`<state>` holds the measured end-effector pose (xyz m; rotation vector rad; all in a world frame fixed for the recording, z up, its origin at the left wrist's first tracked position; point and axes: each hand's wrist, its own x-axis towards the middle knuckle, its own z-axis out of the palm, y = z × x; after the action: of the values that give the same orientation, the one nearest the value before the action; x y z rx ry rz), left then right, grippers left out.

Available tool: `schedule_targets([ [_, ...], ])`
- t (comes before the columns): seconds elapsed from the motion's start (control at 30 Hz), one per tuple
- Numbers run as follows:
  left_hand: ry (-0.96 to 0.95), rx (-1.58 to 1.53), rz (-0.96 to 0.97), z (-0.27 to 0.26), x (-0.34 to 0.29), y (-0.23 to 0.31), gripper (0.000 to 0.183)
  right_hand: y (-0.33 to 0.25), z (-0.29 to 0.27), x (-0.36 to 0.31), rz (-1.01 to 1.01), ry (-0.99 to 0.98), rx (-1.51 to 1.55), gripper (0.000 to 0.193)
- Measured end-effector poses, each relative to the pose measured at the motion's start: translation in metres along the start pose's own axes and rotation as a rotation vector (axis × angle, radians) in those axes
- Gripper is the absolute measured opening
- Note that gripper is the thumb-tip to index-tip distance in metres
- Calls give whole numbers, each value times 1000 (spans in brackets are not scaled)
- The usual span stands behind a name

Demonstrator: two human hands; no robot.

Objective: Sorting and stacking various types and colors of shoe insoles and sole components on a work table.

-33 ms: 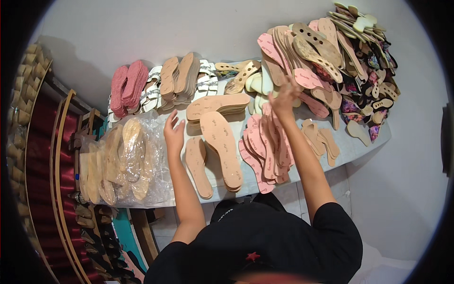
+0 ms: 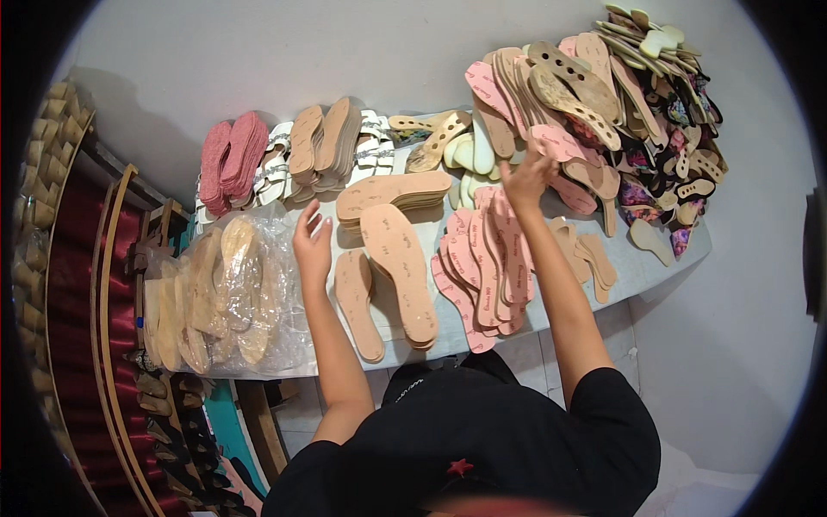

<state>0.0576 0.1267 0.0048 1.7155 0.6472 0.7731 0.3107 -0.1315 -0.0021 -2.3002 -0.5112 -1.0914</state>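
Observation:
My left hand (image 2: 313, 241) is open over the table, fingers spread and holding nothing. It is between a clear plastic bag of wooden-looking soles (image 2: 245, 289) and a stack of tan insoles (image 2: 401, 276). My right hand (image 2: 529, 179) hovers at the far end of a fanned stack of pink printed insoles (image 2: 489, 267). Its fingers are apart, with nothing visible in them; whether it touches the insoles behind it is unclear. A shorter tan insole stack (image 2: 358, 306) and another lying crosswise (image 2: 392, 196) are between my hands.
Rose-coloured insoles (image 2: 233, 159), upright tan insoles (image 2: 323, 142) and white strapped sandals (image 2: 274, 168) line the wall. At the far right rises a loose heap of insoles and patterned pieces (image 2: 642, 194). Small tan pieces (image 2: 594, 265) lie right of my forearm. Shelves of footwear (image 2: 164, 409) stand left.
My right hand has shifted slightly right and nearer to me. The top pink insoles beside it lie flatter, showing more of their printed faces. My left hand has barely moved.

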Motion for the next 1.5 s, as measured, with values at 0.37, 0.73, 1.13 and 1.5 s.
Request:
schedule_targets([
  [0.37,-70,-356,250,102,-99,139,24,79,-76,42,-500,238,325,28],
  [0.73,-435,-438,-271,235,-112,62,20,70,-136,-37,-424,-443,687,38],
  [1.13,-236,-131,-114,299,-122,12,53,159,-82,-89,-194,-868,844,51],
  [1.5,-220,-28,-113,282,-97,12,51,226,-47,-45,513,-623,678,69],
])
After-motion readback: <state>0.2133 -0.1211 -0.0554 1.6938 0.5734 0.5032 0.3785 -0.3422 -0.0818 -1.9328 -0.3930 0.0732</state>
